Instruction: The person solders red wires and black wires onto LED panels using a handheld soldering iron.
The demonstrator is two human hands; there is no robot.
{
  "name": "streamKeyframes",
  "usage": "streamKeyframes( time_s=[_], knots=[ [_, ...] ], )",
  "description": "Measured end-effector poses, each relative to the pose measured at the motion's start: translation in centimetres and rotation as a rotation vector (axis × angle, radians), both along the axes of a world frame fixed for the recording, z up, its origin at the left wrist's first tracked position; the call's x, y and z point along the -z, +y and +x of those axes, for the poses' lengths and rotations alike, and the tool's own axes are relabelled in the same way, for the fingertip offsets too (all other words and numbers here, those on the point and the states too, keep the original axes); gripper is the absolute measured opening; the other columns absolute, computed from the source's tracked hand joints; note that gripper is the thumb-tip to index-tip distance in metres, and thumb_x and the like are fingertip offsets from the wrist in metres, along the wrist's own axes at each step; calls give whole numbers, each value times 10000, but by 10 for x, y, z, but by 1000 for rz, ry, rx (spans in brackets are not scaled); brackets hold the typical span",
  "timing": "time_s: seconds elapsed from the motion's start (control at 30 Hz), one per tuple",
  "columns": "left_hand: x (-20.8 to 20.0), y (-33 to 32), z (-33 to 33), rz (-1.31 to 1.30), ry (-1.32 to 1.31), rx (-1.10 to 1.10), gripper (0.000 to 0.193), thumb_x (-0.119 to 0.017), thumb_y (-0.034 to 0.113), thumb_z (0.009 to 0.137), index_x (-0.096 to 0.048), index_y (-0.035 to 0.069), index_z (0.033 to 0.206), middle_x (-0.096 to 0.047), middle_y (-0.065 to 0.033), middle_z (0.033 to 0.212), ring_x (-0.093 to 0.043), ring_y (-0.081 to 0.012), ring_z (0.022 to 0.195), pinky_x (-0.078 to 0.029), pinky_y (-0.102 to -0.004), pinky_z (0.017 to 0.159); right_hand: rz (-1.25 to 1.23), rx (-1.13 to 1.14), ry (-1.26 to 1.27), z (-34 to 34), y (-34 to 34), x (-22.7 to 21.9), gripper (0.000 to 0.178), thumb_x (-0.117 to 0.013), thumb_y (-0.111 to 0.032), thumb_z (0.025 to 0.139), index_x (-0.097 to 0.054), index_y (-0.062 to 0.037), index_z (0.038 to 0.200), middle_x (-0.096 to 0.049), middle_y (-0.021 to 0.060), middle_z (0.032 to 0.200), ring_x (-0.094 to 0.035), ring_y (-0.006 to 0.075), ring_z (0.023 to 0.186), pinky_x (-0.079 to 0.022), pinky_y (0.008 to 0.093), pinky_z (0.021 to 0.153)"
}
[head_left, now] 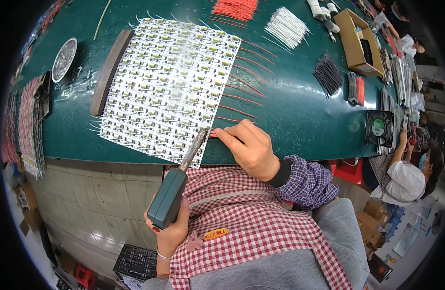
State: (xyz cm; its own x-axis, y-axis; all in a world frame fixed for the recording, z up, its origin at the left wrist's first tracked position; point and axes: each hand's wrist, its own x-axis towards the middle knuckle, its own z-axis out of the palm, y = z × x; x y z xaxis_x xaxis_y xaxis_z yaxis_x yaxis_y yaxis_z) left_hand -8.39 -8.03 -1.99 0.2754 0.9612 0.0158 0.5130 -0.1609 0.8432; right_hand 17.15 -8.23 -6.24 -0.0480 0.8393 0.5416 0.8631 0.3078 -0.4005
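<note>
A large white panel of circuit boards (155, 94), covered with rows of small yellow and black components, lies on the green table. My left hand (176, 229) is wrapped round the dark green handle of a soldering iron (168, 197). The iron's tip meets the panel near its lower right edge. There, my right hand (254, 151) pinches a red wire (213, 135), its end close to the tip. Further up that edge, several red wires (244, 88) stick out to the right. Whether the wire end touches the solder pad is too small to tell.
A dark bar (111, 72) lies along the panel's left edge, with a metal bowl (64, 60) beyond. Bundles of red (234, 8), white (286, 28) and black wires (328, 75) lie further off. A cardboard box (358, 43) and a fan (379, 128) stand right; another person (403, 179) sits nearby.
</note>
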Motion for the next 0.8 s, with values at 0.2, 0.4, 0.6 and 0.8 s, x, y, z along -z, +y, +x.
streamKeyframes(
  time_s=[0.2,0.4,0.6,0.8],
  knots=[
    [-1,-3,-7,-105,-30,8,228,-758,36,773,-674,-43,969,-672,-111,866,-627,-181,669,-491,-291,611,3,3,-3,1,0,0,303,-676,0,700,-670,45,999,-564,69,806,-553,194,708,-466,297,544],
    [-11,-7,-3,-335,-302,-208,403,-693,-48,784,-557,-69,1163,-647,-147,983,-553,-118,571,-435,-247,490,7,0,2,0,0,1,304,-673,4,701,-668,47,1002,-558,71,802,-551,197,707,-463,301,543],
    [-20,11,-7,-613,-682,-318,503,-664,34,763,-480,-93,1213,-590,-223,1085,-496,-120,505,-401,-223,421,4,3,2,1,-2,1,311,-669,7,699,-666,48,1007,-557,73,808,-552,200,710,-464,301,544],
    [-12,11,-16,-795,-965,-274,491,-650,96,784,-482,-107,1198,-568,-263,1104,-534,-158,516,-430,-251,407,3,-9,22,0,-1,2,327,-663,10,698,-662,44,1023,-565,78,820,-554,207,719,-469,300,552]
  ],
)
